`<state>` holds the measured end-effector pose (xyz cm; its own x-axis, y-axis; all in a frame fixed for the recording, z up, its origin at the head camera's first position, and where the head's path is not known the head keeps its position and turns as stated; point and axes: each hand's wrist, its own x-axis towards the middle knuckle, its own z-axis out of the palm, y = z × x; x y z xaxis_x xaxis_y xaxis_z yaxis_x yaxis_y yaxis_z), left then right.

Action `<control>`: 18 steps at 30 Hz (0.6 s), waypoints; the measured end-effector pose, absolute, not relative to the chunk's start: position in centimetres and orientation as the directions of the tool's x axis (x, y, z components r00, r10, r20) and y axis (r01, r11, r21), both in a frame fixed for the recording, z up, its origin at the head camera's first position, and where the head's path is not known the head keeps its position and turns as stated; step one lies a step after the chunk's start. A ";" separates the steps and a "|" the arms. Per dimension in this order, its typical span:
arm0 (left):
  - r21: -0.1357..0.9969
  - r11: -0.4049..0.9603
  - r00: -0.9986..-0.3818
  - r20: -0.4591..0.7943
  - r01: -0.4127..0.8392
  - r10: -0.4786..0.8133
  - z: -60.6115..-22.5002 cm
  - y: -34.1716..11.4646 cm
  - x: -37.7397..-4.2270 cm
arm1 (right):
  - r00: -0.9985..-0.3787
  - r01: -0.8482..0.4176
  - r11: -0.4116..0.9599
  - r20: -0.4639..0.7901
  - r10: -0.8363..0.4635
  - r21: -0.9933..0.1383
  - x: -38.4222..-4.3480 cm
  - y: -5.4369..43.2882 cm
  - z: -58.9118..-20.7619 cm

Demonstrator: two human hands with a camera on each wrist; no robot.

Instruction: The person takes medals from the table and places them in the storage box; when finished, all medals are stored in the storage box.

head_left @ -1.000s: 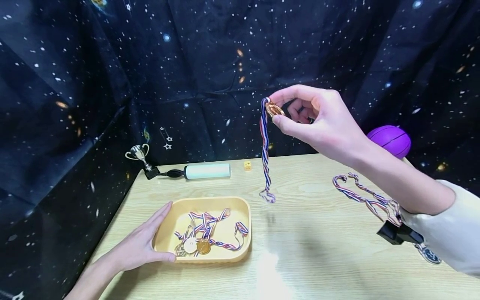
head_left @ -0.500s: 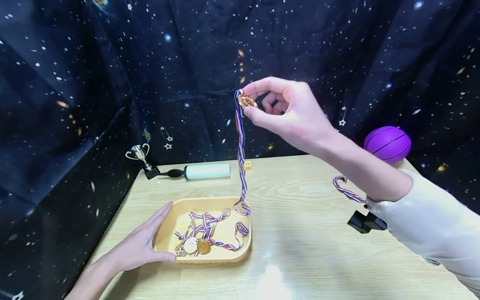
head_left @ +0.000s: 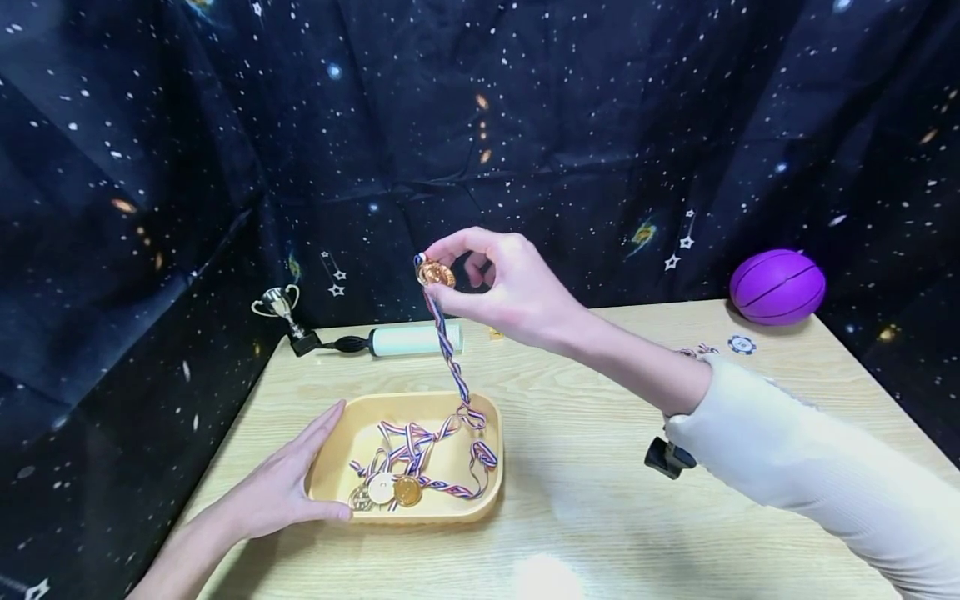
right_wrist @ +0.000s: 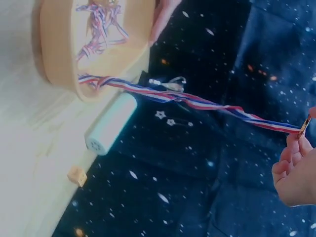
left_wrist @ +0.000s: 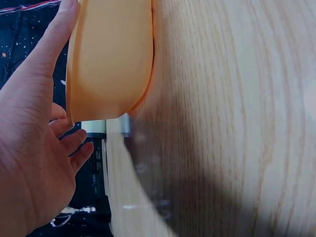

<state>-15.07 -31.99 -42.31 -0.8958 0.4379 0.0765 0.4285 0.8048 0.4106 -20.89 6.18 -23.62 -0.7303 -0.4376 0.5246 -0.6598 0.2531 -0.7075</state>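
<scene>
My right hand point(head_left: 517, 292) pinches a gold medal point(head_left: 436, 274) between thumb and index finger, raised above the back of the tub. Its striped red, white and blue ribbon point(head_left: 450, 350) hangs down, the lower end inside the yellow tub point(head_left: 491, 500). In the right wrist view the medal point(right_wrist: 304, 126) shows edge-on at the fingertips. My left hand point(head_left: 281, 483) spreads round the tub's left end, thumb along the front rim and fingers toward the back corner. Within the tub lie a gold medal point(head_left: 407, 492), a whitish medal point(head_left: 381, 489) and a silver-looking medal point(head_left: 361, 498), with tangled ribbons.
A silver trophy cup point(head_left: 277, 304) and a pale blue hand pump point(head_left: 408, 341) lie at the back left. Behind stand a small yellow cube point(head_left: 496, 334) and a purple ball point(head_left: 777, 287). A poker chip point(head_left: 742, 344) lies near the ball; the right sleeve partly hides another ribbon point(head_left: 701, 350).
My right hand has moved left with the medal, then lowered it, so the ribbon's end now dips into the tub. My left hand stays in place.
</scene>
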 end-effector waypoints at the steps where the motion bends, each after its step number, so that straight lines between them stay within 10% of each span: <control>1: 0.412 0.804 -0.896 0.076 0.429 0.438 -42.3 -32.0 -15.1 | -0.730 -0.659 0.256 0.520 -0.443 -0.707 -20.9 5.9 -24.0; 18: 0.413 0.801 -0.893 0.076 0.433 0.444 -42.2 -32.0 -15.0 | -0.759 -0.593 0.417 0.305 -0.576 -0.689 -20.2 2.4 -33.4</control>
